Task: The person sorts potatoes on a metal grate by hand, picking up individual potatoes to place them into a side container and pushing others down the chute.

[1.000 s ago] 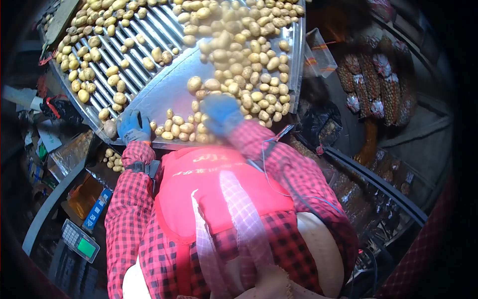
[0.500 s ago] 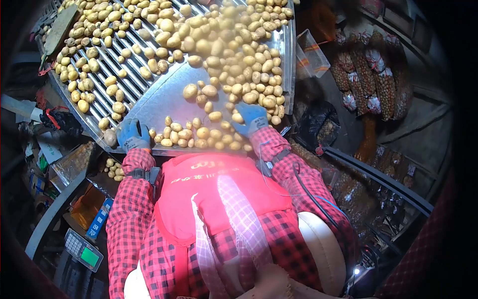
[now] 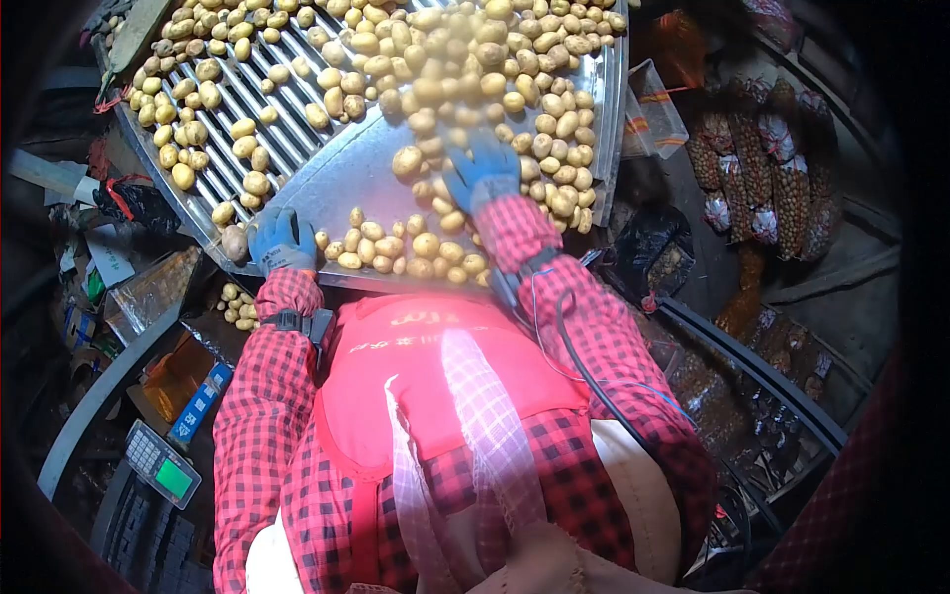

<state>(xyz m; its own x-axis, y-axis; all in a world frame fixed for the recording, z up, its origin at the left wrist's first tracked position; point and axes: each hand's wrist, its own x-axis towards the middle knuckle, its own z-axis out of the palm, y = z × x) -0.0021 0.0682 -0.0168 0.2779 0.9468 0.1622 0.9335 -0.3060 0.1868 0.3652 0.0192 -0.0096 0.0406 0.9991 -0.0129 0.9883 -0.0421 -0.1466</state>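
Note:
Potatoes (image 3: 426, 245) lie in a row along the near edge of a metal sorting tray (image 3: 346, 168), with a thick heap of potatoes (image 3: 564, 129) at the right. My left hand (image 3: 282, 241), in a blue-grey glove, rests at the tray's front left edge with its fingers apart. Beside it is a darker, larger potato (image 3: 235, 243), and the hand holds nothing I can see. My right hand (image 3: 482, 176), gloved alike, reaches in at the left side of the heap. Its fingers are stretched out against potatoes, not closed around one; the fingertips are slightly blurred.
Metal bars (image 3: 282, 104) with scattered potatoes form the tray's left part. Filled net bags (image 3: 757, 168) lie at the right, near a clear plastic bin (image 3: 653, 114) and a black bag (image 3: 653, 252). A scale with a green display (image 3: 173, 477) stands at lower left.
My right hand has moved forward from the near end of the heap, further in among the potatoes. My left hand stays at the edge. The whole view has shifted slightly.

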